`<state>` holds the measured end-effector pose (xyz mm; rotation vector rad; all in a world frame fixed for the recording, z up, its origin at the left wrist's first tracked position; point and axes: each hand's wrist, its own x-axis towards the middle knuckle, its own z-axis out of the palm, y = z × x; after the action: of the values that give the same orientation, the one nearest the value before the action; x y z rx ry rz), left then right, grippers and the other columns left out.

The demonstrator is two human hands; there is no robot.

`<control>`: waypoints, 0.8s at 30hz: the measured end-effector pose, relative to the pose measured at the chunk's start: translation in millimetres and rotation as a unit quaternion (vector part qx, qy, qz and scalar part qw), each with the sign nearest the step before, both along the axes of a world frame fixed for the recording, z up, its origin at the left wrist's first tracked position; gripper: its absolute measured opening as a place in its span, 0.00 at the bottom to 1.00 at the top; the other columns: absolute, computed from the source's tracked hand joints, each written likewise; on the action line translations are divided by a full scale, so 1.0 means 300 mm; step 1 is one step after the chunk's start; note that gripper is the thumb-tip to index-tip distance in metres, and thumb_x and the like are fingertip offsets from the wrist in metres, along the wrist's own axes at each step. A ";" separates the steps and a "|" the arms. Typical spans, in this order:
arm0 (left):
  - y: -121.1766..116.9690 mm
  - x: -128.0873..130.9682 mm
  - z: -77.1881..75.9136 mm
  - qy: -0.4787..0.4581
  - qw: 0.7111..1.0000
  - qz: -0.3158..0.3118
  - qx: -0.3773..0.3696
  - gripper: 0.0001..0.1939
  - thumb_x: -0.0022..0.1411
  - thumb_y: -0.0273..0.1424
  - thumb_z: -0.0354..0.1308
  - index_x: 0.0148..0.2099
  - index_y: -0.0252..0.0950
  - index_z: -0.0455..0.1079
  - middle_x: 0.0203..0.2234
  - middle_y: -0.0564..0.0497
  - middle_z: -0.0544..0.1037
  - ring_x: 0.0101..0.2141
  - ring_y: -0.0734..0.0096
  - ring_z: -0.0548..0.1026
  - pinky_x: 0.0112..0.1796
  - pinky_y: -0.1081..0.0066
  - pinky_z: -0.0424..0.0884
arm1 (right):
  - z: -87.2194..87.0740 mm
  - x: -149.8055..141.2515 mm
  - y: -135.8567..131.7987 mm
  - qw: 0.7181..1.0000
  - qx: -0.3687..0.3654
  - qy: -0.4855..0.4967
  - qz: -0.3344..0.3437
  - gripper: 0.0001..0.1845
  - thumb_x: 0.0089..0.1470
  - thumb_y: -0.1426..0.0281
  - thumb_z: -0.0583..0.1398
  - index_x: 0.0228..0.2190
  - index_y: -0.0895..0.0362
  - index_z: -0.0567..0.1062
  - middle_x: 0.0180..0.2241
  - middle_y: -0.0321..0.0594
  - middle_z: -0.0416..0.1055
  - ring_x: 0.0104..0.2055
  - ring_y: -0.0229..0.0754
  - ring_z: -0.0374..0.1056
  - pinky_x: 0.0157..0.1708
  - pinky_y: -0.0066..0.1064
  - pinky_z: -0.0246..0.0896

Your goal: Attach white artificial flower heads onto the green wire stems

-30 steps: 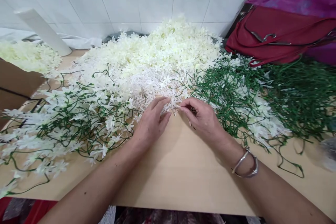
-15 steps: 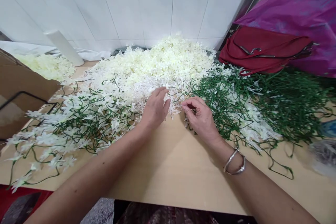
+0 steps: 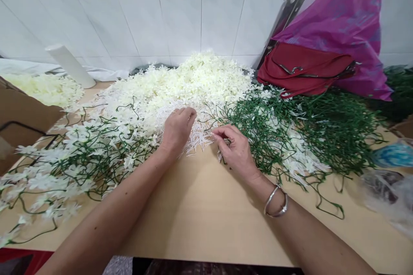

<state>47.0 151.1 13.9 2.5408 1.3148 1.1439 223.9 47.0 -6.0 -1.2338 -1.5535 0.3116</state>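
My left hand (image 3: 176, 131) rests with curled fingers on a heap of thin white plastic stamen pieces (image 3: 200, 135) at the near edge of a large pile of cream artificial flowers (image 3: 200, 77). My right hand (image 3: 234, 148), with a metal bangle on its wrist, pinches its fingertips together at the right edge of the same white pieces; what it grips is too small to make out. Green plastic stems (image 3: 309, 129) lie just right of that hand. Stems with white blossoms attached (image 3: 87, 150) spread out to the left.
A red handbag (image 3: 303, 68) and a purple plastic bag (image 3: 342, 21) stand at the back right against the tiled wall. A white tube (image 3: 71, 66) leans at the back left beside a cardboard box (image 3: 22, 116). Clear bags (image 3: 390, 180) lie at the right. The wooden table (image 3: 206, 215) reaches to me.
My left hand has slid forward onto the white pieces and curled its fingers. My right hand stays pinched near the same spot. The camera has tilted up, showing more wall.
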 end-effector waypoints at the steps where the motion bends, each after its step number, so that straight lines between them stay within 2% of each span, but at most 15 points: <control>1: -0.025 -0.009 0.011 -0.019 1.000 0.003 -0.005 0.08 0.72 0.30 0.56 0.41 0.37 0.77 0.35 0.47 0.83 0.38 0.61 0.79 0.44 0.64 0.72 | 0.004 -0.002 -0.002 1.000 0.005 0.004 -0.004 0.07 0.65 0.72 0.60 0.38 0.54 0.80 0.39 0.43 0.79 0.44 0.47 0.74 0.48 0.39 0.69; 3: -0.077 -0.025 0.029 -0.124 0.987 -0.002 -0.098 0.06 0.69 0.33 0.62 0.39 0.38 0.77 0.31 0.51 0.83 0.32 0.66 0.78 0.37 0.69 0.71 | 0.014 -0.008 -0.009 1.000 0.015 0.008 -0.010 0.07 0.65 0.72 0.60 0.38 0.53 0.80 0.40 0.43 0.79 0.44 0.47 0.74 0.48 0.40 0.69; 5: -0.125 -0.040 0.032 -0.193 0.957 -0.016 -0.217 0.10 0.67 0.39 0.64 0.37 0.38 0.77 0.27 0.52 0.81 0.28 0.68 0.78 0.30 0.72 0.69 | 0.025 -0.017 -0.019 1.000 0.022 0.016 -0.013 0.06 0.65 0.72 0.60 0.37 0.53 0.79 0.38 0.42 0.79 0.42 0.46 0.74 0.46 0.39 0.69; 7: -0.168 -0.054 0.021 -0.246 0.920 -0.044 -0.301 0.13 0.66 0.42 0.65 0.36 0.38 0.76 0.26 0.52 0.81 0.28 0.68 0.79 0.28 0.73 0.68 | 0.033 -0.027 -0.029 0.999 0.010 0.036 -0.011 0.05 0.64 0.72 0.60 0.36 0.53 0.77 0.36 0.40 0.77 0.40 0.44 0.73 0.43 0.37 0.69; 11: -0.228 -0.075 -0.014 -0.314 0.866 -0.075 -0.382 0.17 0.62 0.46 0.69 0.35 0.36 0.76 0.26 0.50 0.83 0.29 0.68 0.81 0.30 0.74 0.72 | 0.035 -0.044 -0.039 0.995 -0.038 0.092 0.015 0.03 0.64 0.69 0.61 0.36 0.53 0.75 0.35 0.39 0.76 0.39 0.43 0.72 0.42 0.35 0.68; 14: -0.244 -0.078 -0.028 -0.341 0.841 -0.097 -0.408 0.19 0.60 0.46 0.70 0.34 0.35 0.77 0.28 0.47 0.85 0.30 0.68 0.81 0.32 0.72 0.75 | 0.031 -0.052 -0.038 0.991 -0.056 0.116 0.047 0.03 0.62 0.69 0.63 0.34 0.53 0.75 0.41 0.43 0.78 0.45 0.45 0.74 0.47 0.38 0.68; 17: -0.245 -0.075 -0.040 -0.349 0.829 -0.127 -0.419 0.18 0.59 0.45 0.71 0.35 0.35 0.77 0.28 0.47 0.84 0.32 0.67 0.82 0.32 0.72 0.75 | 0.026 -0.055 -0.037 0.981 -0.095 0.143 0.092 0.03 0.61 0.69 0.64 0.34 0.53 0.75 0.47 0.45 0.79 0.51 0.47 0.75 0.54 0.41 0.67; 19: -0.246 -0.076 -0.050 -0.347 0.829 -0.143 -0.415 0.16 0.62 0.44 0.70 0.36 0.36 0.76 0.28 0.49 0.84 0.33 0.67 0.83 0.33 0.73 0.75 | 0.022 -0.055 -0.037 0.974 -0.121 0.154 0.110 0.03 0.60 0.69 0.65 0.34 0.53 0.76 0.45 0.44 0.80 0.50 0.46 0.75 0.53 0.40 0.67; 24: -0.252 -0.090 -0.058 -0.292 0.882 -0.115 -0.350 0.12 0.68 0.42 0.65 0.38 0.38 0.75 0.28 0.51 0.83 0.31 0.69 0.81 0.34 0.72 0.74 | 0.012 -0.052 -0.034 0.974 -0.141 0.150 0.098 0.03 0.58 0.69 0.66 0.34 0.53 0.76 0.35 0.39 0.77 0.40 0.43 0.74 0.43 0.36 0.68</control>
<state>19.9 75.4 -3.6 1.6017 0.9815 1.0123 208.5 36.7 -2.2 -1.1841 -1.3992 0.8325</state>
